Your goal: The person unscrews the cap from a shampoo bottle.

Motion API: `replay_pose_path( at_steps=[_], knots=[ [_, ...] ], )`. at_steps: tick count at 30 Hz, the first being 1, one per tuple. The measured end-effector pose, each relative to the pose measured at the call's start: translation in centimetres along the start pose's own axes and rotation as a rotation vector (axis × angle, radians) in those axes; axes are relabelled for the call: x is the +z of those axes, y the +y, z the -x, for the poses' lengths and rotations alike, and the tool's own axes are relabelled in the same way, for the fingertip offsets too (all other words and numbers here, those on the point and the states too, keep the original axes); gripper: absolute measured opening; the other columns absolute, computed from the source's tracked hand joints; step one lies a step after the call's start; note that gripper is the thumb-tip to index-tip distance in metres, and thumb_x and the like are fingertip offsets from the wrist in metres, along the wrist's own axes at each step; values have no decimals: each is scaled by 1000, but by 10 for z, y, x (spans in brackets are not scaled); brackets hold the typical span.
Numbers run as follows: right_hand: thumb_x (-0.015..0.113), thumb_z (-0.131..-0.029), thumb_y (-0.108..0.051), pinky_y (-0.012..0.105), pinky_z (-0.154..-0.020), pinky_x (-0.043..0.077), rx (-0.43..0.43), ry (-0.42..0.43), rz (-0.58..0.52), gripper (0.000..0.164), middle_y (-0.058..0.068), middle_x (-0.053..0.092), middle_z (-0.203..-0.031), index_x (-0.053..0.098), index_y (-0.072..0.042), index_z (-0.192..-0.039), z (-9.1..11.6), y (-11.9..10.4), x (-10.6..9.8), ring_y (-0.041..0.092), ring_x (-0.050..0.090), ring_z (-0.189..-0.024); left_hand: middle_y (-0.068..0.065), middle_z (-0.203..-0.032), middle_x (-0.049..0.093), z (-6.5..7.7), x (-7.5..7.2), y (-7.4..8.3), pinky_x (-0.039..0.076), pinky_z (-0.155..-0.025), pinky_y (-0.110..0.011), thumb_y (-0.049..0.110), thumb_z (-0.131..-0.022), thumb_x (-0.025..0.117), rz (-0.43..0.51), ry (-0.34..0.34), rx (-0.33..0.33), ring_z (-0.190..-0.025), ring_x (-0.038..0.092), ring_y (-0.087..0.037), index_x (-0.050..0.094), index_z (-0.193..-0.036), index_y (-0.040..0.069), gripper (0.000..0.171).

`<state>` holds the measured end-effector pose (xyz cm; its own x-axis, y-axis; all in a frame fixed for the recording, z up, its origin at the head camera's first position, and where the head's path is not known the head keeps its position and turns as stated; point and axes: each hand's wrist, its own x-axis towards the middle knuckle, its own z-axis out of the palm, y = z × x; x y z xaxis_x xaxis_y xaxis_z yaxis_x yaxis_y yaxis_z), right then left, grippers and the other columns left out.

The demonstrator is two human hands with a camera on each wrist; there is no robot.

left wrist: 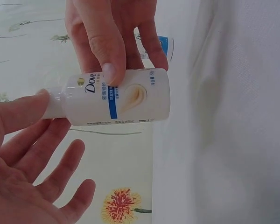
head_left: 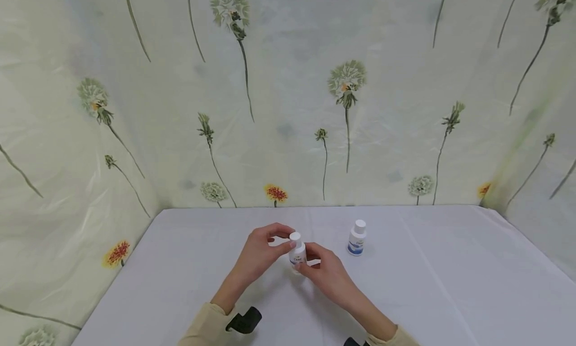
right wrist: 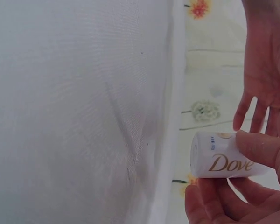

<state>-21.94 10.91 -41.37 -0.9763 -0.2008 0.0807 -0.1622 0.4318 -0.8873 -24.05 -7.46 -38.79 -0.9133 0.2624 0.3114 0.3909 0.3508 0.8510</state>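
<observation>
A small white Dove bottle (head_left: 297,255) with a white cap (head_left: 295,236) is held between both hands above the table. My left hand (head_left: 263,250) pinches the cap between thumb and fingers, its other fingers spread in the left wrist view. Lower down, my right hand (head_left: 327,272) grips the bottle's body, thumb across the label (left wrist: 113,98). In the right wrist view, the bottle's base and gold Dove lettering (right wrist: 231,163) show beside the right fingers. A second white bottle (head_left: 357,238) with a blue label band stands upright on the table, to the right of both hands.
A white cloth covers the table (head_left: 432,286). Behind it and at both sides hangs a pale curtain (head_left: 288,111) printed with dandelions and orange flowers. Black straps with mounts (head_left: 245,321) sit at the wrists, by the beige sleeves (head_left: 204,328).
</observation>
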Motion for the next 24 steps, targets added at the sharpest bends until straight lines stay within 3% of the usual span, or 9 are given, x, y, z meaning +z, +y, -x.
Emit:
replay_pose_path(
  at_steps=[6,13,18,24],
  knots=[
    [75,-88,-17,35,-84,52,-20,23,6,39,1,66,-107,64,-10,-125,3,2,-3,20,59,-103,9,-98,70,0,4,3,43,-94,-54,17,-87,76,-3,-1,8,-102,62,-20,72,-107,17,20],
    [76,-87,-18,35,-84,52,-25,27,-9,39,0,66,-107,64,-11,-124,10,4,-9,19,59,-101,11,-96,69,1,9,4,42,-94,-56,18,-87,76,22,-12,18,-103,62,-25,72,-106,18,19],
    [76,-87,-18,34,-84,52,-11,25,-11,39,0,67,-106,64,-10,-124,14,7,-13,18,59,-100,12,-96,69,3,15,4,43,-92,-54,20,-88,75,1,-16,18,-99,62,-18,72,-105,19,18],
    [77,-86,-19,35,-84,53,20,30,-13,42,0,67,-107,64,-10,-124,20,11,-15,18,59,-101,8,-96,70,5,21,6,44,-91,-52,19,-87,76,18,-33,5,-101,63,-26,72,-105,17,19]
  ],
)
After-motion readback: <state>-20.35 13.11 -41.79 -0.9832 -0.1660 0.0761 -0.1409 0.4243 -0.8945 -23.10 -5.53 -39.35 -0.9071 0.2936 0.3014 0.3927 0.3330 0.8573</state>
